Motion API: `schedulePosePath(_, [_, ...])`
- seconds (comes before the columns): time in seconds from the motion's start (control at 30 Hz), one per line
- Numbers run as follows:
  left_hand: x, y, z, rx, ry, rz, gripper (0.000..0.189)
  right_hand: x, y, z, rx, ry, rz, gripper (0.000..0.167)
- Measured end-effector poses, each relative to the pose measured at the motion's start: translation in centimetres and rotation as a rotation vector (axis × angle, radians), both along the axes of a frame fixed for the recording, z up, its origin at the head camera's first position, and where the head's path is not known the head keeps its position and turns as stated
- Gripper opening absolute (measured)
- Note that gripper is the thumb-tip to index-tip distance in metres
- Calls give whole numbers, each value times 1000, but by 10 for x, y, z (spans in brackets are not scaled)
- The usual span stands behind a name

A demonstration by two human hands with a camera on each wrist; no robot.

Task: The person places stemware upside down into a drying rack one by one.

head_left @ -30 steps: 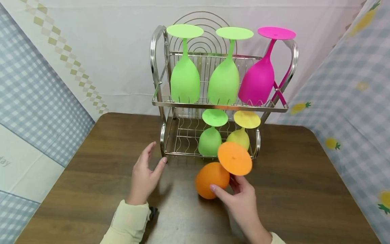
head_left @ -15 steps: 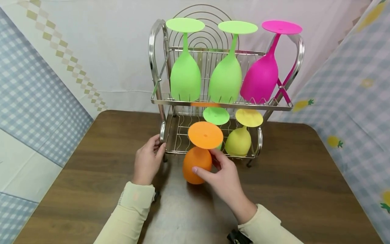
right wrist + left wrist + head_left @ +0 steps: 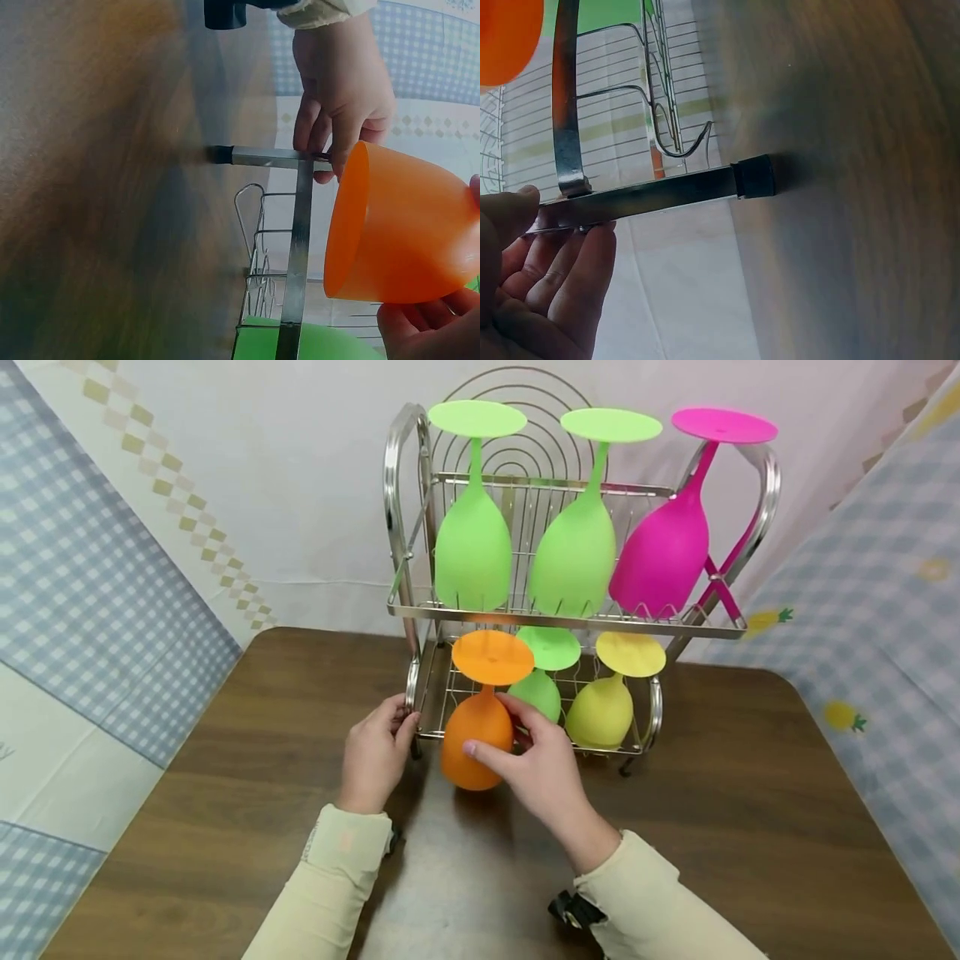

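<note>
An orange wine goblet (image 3: 476,727) hangs upside down in front of the lower shelf's left part. My right hand (image 3: 542,766) grips its bowl, thumb on the near side and fingers round the right. In the right wrist view the goblet's open rim (image 3: 347,225) is above the shelf's front rail (image 3: 298,240), apart from the table. My left hand (image 3: 372,760) pinches the front left leg of the metal dish rack (image 3: 652,201) between thumb and fingers. On the lower shelf a green goblet (image 3: 536,695) and a yellow goblet (image 3: 600,714) stand inverted; the orange one partly covers the green one.
Two larger light-green goblets (image 3: 472,556) and a magenta goblet (image 3: 663,560) stand inverted on the upper shelf, whose front rail (image 3: 562,622) runs above the lower goblets. White cloth (image 3: 322,485) hangs behind the wooden table (image 3: 750,793), with checked cloth at both sides.
My right hand has carried the orange goblet left and toward the rack, turning it more upright, base up. My left hand has moved from beside the rack to gripping its leg.
</note>
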State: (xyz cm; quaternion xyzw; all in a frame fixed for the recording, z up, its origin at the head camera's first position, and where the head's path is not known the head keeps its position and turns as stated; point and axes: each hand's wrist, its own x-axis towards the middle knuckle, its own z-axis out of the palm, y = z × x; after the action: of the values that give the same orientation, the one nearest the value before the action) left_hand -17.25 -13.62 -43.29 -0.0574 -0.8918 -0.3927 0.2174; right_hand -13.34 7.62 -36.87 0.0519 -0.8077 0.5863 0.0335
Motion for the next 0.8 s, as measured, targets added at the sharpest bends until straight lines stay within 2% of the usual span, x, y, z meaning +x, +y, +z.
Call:
schedulePosePath(0.17, [-1,-1,0,-20,24,-14,20,-9,-3,1,44,-11,2,73])
schedulePosePath(0.5, [1,-3,-2,-5,3,-20,19,-26,-13,-1,60,-63,-7,72])
schedulePosePath(0.8, [-2,-4,-1,2,-22,-40,17,-42,-16,-4,95,-90,-23,76])
